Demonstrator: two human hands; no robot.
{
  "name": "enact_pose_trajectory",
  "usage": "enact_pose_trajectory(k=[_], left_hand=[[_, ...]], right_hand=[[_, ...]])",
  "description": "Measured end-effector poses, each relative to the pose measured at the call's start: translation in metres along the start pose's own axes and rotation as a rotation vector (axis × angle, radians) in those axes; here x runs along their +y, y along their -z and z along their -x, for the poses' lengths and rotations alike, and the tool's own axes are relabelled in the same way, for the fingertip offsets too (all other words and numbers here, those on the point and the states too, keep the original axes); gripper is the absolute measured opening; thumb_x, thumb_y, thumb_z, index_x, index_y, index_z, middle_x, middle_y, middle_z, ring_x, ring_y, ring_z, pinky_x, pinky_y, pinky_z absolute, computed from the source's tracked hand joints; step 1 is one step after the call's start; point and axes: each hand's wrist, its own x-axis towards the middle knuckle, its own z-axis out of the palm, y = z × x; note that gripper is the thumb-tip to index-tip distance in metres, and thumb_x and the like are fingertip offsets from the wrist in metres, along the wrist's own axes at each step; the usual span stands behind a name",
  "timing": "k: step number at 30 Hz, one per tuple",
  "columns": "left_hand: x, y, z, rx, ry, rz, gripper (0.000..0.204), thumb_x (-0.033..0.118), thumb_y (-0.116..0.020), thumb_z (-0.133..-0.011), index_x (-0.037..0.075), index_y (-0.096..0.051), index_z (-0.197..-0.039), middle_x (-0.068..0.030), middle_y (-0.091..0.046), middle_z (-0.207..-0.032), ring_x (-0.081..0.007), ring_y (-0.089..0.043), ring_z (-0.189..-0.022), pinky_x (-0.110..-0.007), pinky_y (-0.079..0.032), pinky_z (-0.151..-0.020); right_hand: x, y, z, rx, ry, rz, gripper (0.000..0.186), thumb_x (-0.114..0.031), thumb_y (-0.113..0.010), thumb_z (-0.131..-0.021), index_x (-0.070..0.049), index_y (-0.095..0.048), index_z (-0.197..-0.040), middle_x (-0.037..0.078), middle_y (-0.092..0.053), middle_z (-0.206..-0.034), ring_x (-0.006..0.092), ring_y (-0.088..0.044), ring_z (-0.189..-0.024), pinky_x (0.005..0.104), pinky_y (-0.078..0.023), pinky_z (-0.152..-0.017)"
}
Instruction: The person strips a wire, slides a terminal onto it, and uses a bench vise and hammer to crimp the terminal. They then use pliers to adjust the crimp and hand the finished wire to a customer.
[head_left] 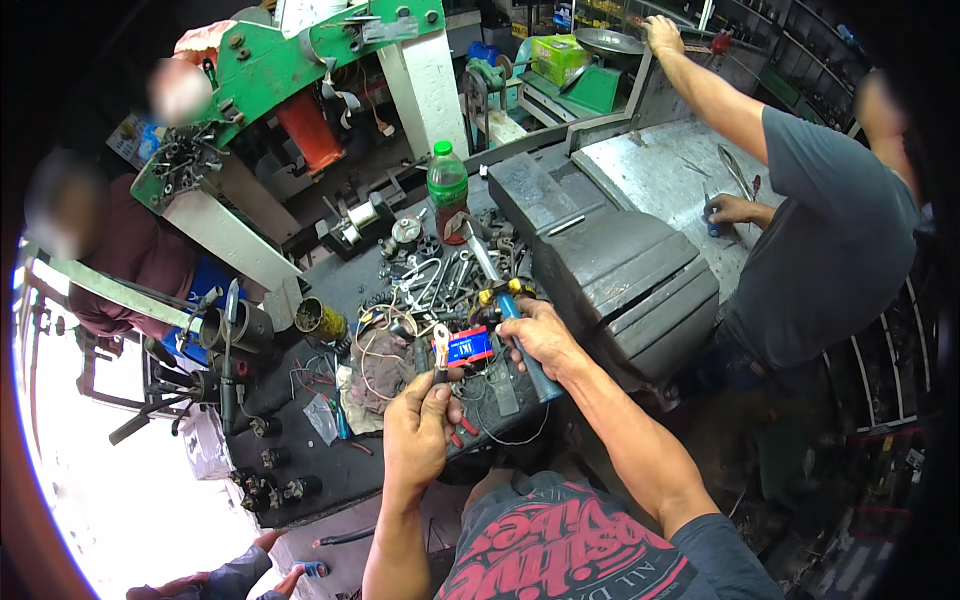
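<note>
In front of me my left hand (420,425) is closed, pinching a small copper-coloured cable lug (441,345) upright by its dark lower end. My right hand (540,338) wraps round a blue-handled tool (541,379) whose pale metal blade points up and away; its exact kind is unclear. Just behind the lug lies a small blue and red box (466,347). Beside it on the dark workbench (330,460) is a crumpled grey rag (388,372). Loose wrenches and metal parts (440,280) are heaped beyond my hands.
A bottle with a green cap (447,190) stands behind the heap. To the right sits a large grey metal block (630,275). A co-worker in a grey shirt (830,230) works there. A yellow can (320,318) and a green machine frame (270,70) are left. Another person (130,250) sits far left.
</note>
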Motion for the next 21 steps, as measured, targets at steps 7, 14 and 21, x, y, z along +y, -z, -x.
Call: enact_pose_trajectory(k=[7, 14, 21], left_hand=[[-0.006, -0.020, 0.006, 0.072, 0.019, -0.022, 0.024, 0.014, -0.054, -0.110, 0.000, -0.071, -0.120, 0.0019, -0.059, -0.074, -0.0043, -0.048, -0.059, -0.022, -0.039, -0.054], [-0.035, -0.018, -0.006, 0.262, -0.070, -0.149, 0.025, 0.015, -0.049, -0.111, 0.000, -0.070, -0.114, -0.0005, -0.058, -0.073, -0.0081, -0.050, -0.061, -0.027, -0.041, -0.056], [-0.060, -0.039, -0.047, 0.267, -0.013, -0.146, 0.026, 0.020, -0.050, -0.112, 0.001, -0.067, -0.115, 0.0018, -0.051, -0.071, -0.0071, -0.046, -0.063, -0.028, -0.038, -0.056]], right_hand=[[-0.044, -0.021, -0.030, -0.107, 0.021, 0.042, 0.022, -0.025, -0.067, -0.101, -0.004, -0.061, -0.102, 0.000, -0.055, -0.069, 0.0112, -0.054, -0.051, 0.0295, -0.042, -0.040], [0.004, -0.024, -0.029, 0.420, 0.316, 0.912, 0.042, -0.018, -0.071, -0.091, 0.002, -0.059, -0.126, 0.023, -0.072, -0.113, 0.0419, -0.071, -0.106, 0.0537, -0.052, -0.096], [0.053, 0.000, -0.027, 0.627, 0.636, 1.179, 0.048, -0.006, -0.074, -0.081, -0.009, -0.066, -0.129, 0.009, -0.067, -0.103, 0.0304, -0.066, -0.101, 0.0501, -0.045, -0.088]])
